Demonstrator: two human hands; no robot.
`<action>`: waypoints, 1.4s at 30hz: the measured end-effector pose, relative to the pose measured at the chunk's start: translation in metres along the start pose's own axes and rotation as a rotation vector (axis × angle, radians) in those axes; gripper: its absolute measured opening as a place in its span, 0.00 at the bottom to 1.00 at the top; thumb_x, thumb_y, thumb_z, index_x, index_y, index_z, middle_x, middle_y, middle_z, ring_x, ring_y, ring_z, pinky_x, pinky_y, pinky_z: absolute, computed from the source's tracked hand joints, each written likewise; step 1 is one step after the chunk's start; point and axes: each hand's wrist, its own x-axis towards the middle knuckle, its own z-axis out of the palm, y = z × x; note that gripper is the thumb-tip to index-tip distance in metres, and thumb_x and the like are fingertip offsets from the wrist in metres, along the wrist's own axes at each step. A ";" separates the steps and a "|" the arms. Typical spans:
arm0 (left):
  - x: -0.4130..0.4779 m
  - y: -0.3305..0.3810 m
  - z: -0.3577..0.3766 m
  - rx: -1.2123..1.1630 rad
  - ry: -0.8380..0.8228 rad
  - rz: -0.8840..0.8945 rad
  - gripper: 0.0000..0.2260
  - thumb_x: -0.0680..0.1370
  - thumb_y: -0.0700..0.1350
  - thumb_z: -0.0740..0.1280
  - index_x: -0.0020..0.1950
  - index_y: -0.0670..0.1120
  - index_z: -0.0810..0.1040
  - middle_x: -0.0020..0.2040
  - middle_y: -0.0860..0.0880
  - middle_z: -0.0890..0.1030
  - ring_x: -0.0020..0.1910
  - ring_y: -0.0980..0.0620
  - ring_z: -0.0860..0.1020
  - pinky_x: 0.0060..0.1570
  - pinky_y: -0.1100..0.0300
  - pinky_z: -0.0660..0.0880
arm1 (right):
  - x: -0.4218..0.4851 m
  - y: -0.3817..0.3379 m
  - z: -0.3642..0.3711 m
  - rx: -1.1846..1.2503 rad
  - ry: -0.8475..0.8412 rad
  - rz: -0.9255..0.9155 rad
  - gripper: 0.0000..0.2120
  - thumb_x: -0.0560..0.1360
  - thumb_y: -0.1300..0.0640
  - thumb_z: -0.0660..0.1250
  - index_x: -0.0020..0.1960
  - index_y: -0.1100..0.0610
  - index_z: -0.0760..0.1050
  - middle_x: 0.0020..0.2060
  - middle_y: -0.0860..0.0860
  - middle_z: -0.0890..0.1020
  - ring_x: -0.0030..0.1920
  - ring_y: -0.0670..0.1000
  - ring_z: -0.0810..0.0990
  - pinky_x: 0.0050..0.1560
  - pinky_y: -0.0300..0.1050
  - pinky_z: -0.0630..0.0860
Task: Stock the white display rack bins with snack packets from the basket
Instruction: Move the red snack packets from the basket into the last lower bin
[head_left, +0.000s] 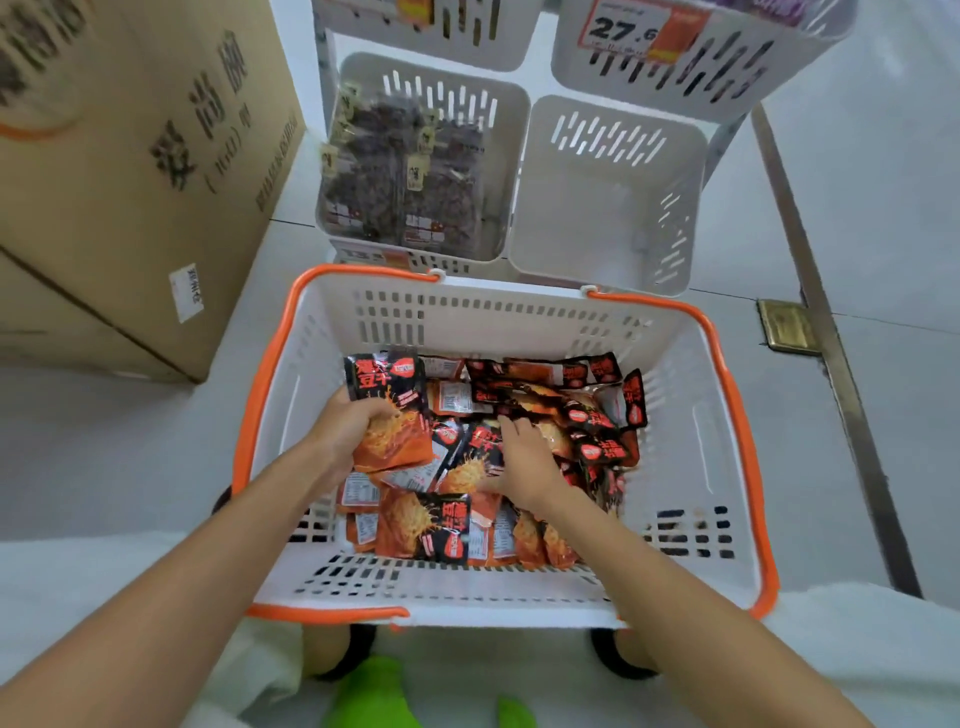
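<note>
Filling the near view, the orange-rimmed basket (727, 467) sits just before the lower right bin (613, 208) and holds a heap of snack packets (431, 530). Packets look light, slick and crinkly, likely to slide when stacked: best pinched across flat faces. Left hand (345, 431) clutches a packet bundle (389, 415); right hand (527, 460) lies on the heap, grasp unclear.

The person is wearing a white garment (872, 634), its soft, loose fabric showing at both lower sides of the view. Bright green footwear (371, 691) is peeking out at the bottom edge. The left forearm (208, 561) and right forearm (649, 561) are showing bare down to the left hand (345, 431) and right hand (524, 457).
</note>
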 end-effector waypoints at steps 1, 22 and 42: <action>-0.001 -0.001 -0.003 0.014 -0.002 0.000 0.12 0.76 0.34 0.66 0.57 0.44 0.73 0.52 0.36 0.80 0.50 0.38 0.81 0.58 0.38 0.77 | -0.003 -0.001 -0.002 0.154 -0.025 0.020 0.45 0.73 0.49 0.75 0.78 0.61 0.53 0.74 0.59 0.61 0.71 0.59 0.67 0.69 0.49 0.68; -0.004 0.010 -0.029 0.053 -0.087 0.116 0.15 0.76 0.43 0.73 0.61 0.44 0.78 0.51 0.43 0.85 0.48 0.45 0.84 0.47 0.49 0.81 | -0.037 -0.053 -0.028 0.271 -0.155 -0.138 0.14 0.75 0.48 0.72 0.56 0.53 0.77 0.49 0.49 0.76 0.47 0.49 0.75 0.46 0.42 0.72; -0.031 0.032 0.010 0.240 -0.348 0.237 0.27 0.76 0.63 0.63 0.73 0.54 0.68 0.64 0.50 0.80 0.61 0.48 0.79 0.60 0.42 0.77 | -0.048 -0.075 -0.129 0.435 0.233 -0.384 0.10 0.75 0.52 0.73 0.51 0.57 0.84 0.44 0.48 0.84 0.43 0.47 0.81 0.43 0.41 0.77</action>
